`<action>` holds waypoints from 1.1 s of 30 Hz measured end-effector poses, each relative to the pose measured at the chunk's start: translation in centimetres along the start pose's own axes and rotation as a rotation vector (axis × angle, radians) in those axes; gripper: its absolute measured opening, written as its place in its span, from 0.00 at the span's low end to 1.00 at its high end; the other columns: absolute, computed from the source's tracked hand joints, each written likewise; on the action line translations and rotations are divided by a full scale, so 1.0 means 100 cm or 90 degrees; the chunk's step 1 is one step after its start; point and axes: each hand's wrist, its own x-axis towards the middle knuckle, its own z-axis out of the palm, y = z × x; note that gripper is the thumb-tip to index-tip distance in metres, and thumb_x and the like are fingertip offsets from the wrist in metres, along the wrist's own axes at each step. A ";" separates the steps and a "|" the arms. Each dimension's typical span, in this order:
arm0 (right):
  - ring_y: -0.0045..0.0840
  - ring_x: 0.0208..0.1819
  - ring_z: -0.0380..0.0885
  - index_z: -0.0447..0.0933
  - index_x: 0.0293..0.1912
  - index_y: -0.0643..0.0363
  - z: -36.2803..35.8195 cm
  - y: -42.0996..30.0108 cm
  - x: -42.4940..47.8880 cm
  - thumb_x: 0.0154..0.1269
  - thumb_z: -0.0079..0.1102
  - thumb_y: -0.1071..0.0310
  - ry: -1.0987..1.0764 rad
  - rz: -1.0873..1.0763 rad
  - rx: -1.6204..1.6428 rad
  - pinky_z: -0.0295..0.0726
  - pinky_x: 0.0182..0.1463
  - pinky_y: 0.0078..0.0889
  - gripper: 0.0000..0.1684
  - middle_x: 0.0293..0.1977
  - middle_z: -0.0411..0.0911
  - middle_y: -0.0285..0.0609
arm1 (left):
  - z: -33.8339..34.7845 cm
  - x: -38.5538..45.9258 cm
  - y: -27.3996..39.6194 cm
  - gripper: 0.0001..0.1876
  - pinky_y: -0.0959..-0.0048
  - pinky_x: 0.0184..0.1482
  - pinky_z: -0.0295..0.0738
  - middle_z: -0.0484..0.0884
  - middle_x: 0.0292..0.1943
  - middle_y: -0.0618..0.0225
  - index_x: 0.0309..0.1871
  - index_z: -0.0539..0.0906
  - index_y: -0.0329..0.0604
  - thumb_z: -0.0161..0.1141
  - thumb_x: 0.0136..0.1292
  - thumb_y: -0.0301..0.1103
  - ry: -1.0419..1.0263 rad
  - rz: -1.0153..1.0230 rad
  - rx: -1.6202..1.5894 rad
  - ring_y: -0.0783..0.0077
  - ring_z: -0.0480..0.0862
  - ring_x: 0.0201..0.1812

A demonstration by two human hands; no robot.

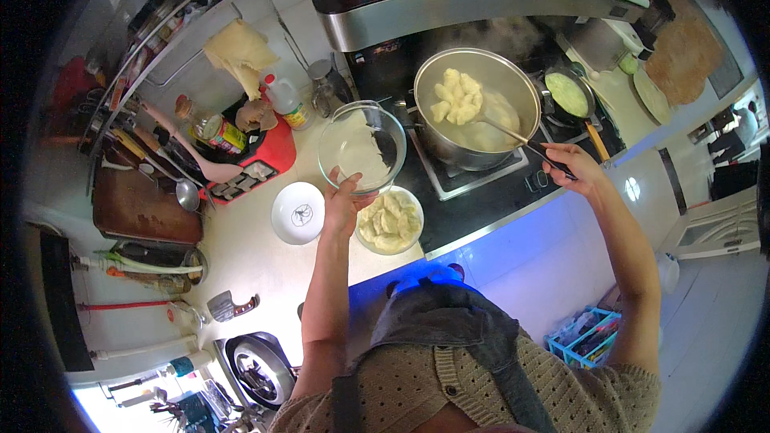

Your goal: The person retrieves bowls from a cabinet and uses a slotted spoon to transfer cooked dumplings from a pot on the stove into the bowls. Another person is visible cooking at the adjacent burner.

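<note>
My left hand (347, 199) grips the near rim of a clear glass bowl (361, 153), tilted above the counter with no food visible in it. My right hand (568, 169) holds the black handle of a metal ladle or skimmer (502, 130). Its head, heaped with pale dumplings (458, 96), is over the mouth of a large steel pot (478, 160) on the stove. Cloudy, steaming liquid fills the pot. Just below the glass bowl sits a bowl of dumplings (390, 221), partly behind my left hand. A white bowl (297, 214) stands left of it.
A small pan (567, 94) with pale green contents occupies the right burner, its wooden handle towards me. On the left are a red rack (277, 147), a plastic bottle (286, 99) and a cleaver (231, 305). The range hood's edge (481, 9) overhangs the stove.
</note>
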 end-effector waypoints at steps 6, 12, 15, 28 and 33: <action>0.13 0.15 0.65 0.70 0.55 0.62 0.010 -0.008 -0.016 0.65 0.55 0.68 0.043 -0.018 -0.039 0.58 0.14 0.13 0.19 0.24 0.75 0.40 | 0.000 -0.002 -0.008 0.42 0.67 0.34 0.82 0.69 0.55 0.45 0.71 0.39 0.40 0.55 0.61 0.30 -0.007 -0.013 0.020 0.52 0.84 0.35; 0.12 0.15 0.63 0.71 0.56 0.61 0.027 -0.019 -0.044 0.65 0.54 0.69 0.045 -0.047 -0.073 0.58 0.15 0.12 0.20 0.24 0.75 0.42 | 0.007 -0.003 -0.011 0.42 0.67 0.34 0.82 0.68 0.56 0.45 0.72 0.36 0.40 0.53 0.62 0.29 -0.027 -0.019 0.023 0.52 0.84 0.36; 0.13 0.15 0.65 0.69 0.57 0.64 0.045 -0.029 -0.064 0.65 0.55 0.68 0.027 -0.055 -0.105 0.59 0.15 0.13 0.22 0.24 0.76 0.42 | 0.007 -0.001 -0.012 0.43 0.67 0.35 0.83 0.68 0.55 0.45 0.71 0.34 0.41 0.52 0.63 0.28 -0.042 -0.013 0.015 0.52 0.84 0.36; 0.16 0.21 0.70 0.69 0.59 0.62 0.120 -0.016 -0.069 0.61 0.58 0.70 -0.029 -0.062 -0.420 0.67 0.22 0.18 0.25 0.27 0.76 0.40 | 0.022 -0.018 0.006 0.37 0.68 0.34 0.83 0.71 0.53 0.49 0.70 0.41 0.40 0.49 0.63 0.28 -0.077 -0.007 0.095 0.55 0.83 0.38; 0.39 0.33 0.79 0.73 0.56 0.60 0.124 -0.009 -0.078 0.56 0.60 0.74 0.054 -0.518 -0.904 0.77 0.38 0.33 0.25 0.35 0.79 0.51 | 0.023 -0.018 -0.003 0.27 0.72 0.30 0.83 0.75 0.50 0.52 0.64 0.52 0.42 0.46 0.64 0.28 -0.083 -0.019 0.063 0.59 0.85 0.35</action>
